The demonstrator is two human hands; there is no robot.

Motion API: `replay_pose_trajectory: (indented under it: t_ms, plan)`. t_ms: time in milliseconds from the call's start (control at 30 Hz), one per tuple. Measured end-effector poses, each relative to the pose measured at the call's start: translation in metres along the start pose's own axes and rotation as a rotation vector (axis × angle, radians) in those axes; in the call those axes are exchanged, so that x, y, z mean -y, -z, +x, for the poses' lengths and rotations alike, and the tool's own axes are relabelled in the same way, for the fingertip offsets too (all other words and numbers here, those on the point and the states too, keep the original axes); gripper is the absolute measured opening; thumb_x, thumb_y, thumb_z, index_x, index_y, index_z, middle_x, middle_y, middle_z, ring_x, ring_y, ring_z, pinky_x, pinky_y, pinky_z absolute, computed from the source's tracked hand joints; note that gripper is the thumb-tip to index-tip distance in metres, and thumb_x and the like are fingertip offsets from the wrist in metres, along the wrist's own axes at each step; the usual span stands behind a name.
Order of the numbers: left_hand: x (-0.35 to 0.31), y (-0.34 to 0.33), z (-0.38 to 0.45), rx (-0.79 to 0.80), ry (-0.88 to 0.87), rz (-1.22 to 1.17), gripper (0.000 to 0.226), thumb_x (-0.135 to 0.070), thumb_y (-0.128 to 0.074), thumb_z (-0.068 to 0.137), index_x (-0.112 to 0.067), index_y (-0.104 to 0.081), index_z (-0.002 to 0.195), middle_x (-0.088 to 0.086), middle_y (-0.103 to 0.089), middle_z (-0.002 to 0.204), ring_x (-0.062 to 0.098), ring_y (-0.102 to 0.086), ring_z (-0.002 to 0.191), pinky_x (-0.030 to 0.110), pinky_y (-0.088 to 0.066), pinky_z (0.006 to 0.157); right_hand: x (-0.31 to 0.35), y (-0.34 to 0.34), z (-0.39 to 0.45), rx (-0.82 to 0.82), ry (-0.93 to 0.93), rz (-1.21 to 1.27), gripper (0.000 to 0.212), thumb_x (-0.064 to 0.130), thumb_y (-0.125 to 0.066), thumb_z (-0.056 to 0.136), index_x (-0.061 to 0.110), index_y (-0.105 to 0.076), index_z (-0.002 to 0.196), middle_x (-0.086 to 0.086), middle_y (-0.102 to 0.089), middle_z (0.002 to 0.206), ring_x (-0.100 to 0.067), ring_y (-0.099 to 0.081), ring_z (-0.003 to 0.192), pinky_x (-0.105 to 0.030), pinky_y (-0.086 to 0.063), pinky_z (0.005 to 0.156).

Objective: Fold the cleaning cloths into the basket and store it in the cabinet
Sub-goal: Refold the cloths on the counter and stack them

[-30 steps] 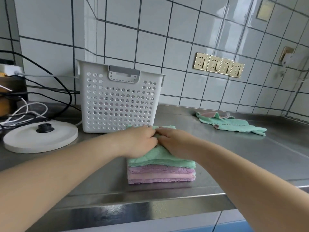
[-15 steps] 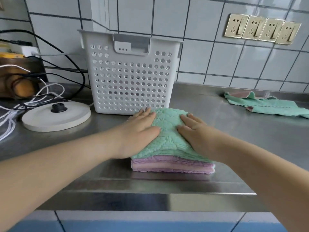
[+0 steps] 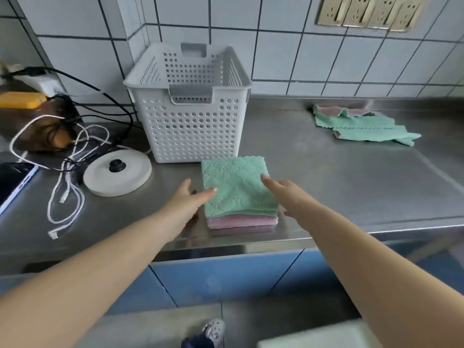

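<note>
A folded stack of cloths [image 3: 236, 187], green on top and pink beneath, lies on the steel counter [image 3: 326, 187] near its front edge. My left hand [image 3: 187, 199] is at the stack's left side, fingers straight, fingertips touching the green top. My right hand [image 3: 283, 194] reaches over the stack's right edge with straight fingers. Neither hand grips anything. Just behind the stack stands a white perforated basket [image 3: 188, 104] whose visible inside holds nothing. An unfolded green and pink cloth [image 3: 361, 125] lies at the far right by the wall.
A round white disc with a black knob [image 3: 118, 172] sits left of the stack, among white and black cables [image 3: 67, 156]. A phone [image 3: 15, 182] lies at the far left. Blue cabinet fronts [image 3: 226, 277] run below the counter. Wall sockets [image 3: 366, 11] are up right.
Both hands have slid off the top of the stack toward its sides. The camera has pulled back and higher, now showing the basket's inside and the cabinet fronts.
</note>
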State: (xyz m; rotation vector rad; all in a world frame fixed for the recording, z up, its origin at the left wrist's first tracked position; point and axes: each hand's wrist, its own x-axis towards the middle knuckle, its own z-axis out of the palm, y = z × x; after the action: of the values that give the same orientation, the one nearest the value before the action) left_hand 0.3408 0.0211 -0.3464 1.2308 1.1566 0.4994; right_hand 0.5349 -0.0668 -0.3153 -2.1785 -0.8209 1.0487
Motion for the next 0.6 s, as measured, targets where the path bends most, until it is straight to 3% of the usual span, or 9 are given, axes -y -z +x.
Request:
replay_pose_trajectory:
  t_ms: [33,100,133,200,333,467,600]
  plan:
    - [0.002,0.002,0.002,0.055,0.068,-0.115,0.093,-0.036,-0.075,0.075,-0.016,-0.021,0.148,0.006,-0.036,0.149,0.020,-0.044,0.130,0.039,-0.031,0.111,-0.003,0.003,0.000,0.034,-0.033,0.035,0.074,0.064,-0.045,0.086,0.013,-0.040,0.139,-0.008,-0.044,0.141,-0.025,-0.048,0.119,-0.039,-0.043,0.100]
    - [0.001,0.002,0.010,0.141,0.140,-0.190,0.066,-0.026,-0.072,0.078,-0.009,-0.044,0.135,0.008,-0.057,0.132,0.019,-0.057,0.115,0.038,-0.041,0.104,-0.007,0.006,0.005,0.086,-0.065,0.110,0.053,0.059,-0.051,0.086,0.017,-0.057,0.118,-0.009,-0.053,0.133,-0.025,-0.054,0.114,-0.037,-0.047,0.095]
    - [-0.001,0.002,0.013,0.166,0.156,-0.182,0.051,-0.022,-0.069,0.082,-0.009,-0.052,0.128,0.007,-0.063,0.124,0.018,-0.060,0.110,0.037,-0.043,0.102,-0.010,0.006,0.007,0.090,-0.082,0.149,0.042,0.055,-0.054,0.087,0.017,-0.060,0.103,-0.013,-0.056,0.130,-0.029,-0.055,0.116,-0.039,-0.047,0.098]
    - [-0.008,0.003,0.020,0.196,0.210,-0.186,0.036,-0.018,-0.066,0.085,-0.009,-0.058,0.119,0.007,-0.068,0.115,0.019,-0.063,0.106,0.037,-0.046,0.098,-0.012,0.007,0.010,0.097,-0.112,0.226,0.033,0.048,-0.057,0.088,0.016,-0.064,0.092,-0.016,-0.061,0.123,-0.030,-0.057,0.115,-0.042,-0.046,0.101]
    - [-0.022,0.007,0.030,0.250,0.348,-0.244,0.033,-0.015,-0.066,0.085,-0.007,-0.062,0.116,0.009,-0.069,0.113,0.022,-0.063,0.107,0.036,-0.046,0.098,-0.009,0.008,0.020,0.156,-0.194,0.378,0.033,0.045,-0.062,0.084,0.016,-0.067,0.098,-0.009,-0.069,0.110,-0.023,-0.063,0.107,-0.037,-0.049,0.097]
    - [-0.035,0.008,0.035,0.284,0.430,-0.260,0.035,-0.015,-0.067,0.083,-0.006,-0.063,0.116,0.011,-0.070,0.111,0.025,-0.065,0.106,0.037,-0.048,0.096,-0.001,0.008,0.023,0.188,-0.287,0.482,0.053,0.042,-0.069,0.077,0.003,-0.062,0.113,-0.006,-0.070,0.106,-0.021,-0.066,0.100,-0.030,-0.052,0.086]
    - [-0.050,0.019,0.030,0.336,0.461,-0.303,0.034,-0.015,-0.068,0.082,-0.004,-0.064,0.114,0.014,-0.070,0.107,0.027,-0.067,0.101,0.038,-0.056,0.081,0.005,0.004,0.008,0.221,-0.307,0.701,0.062,0.038,-0.075,0.067,0.001,-0.061,0.114,-0.011,-0.069,0.113,-0.027,-0.064,0.108,-0.043,-0.048,0.098]
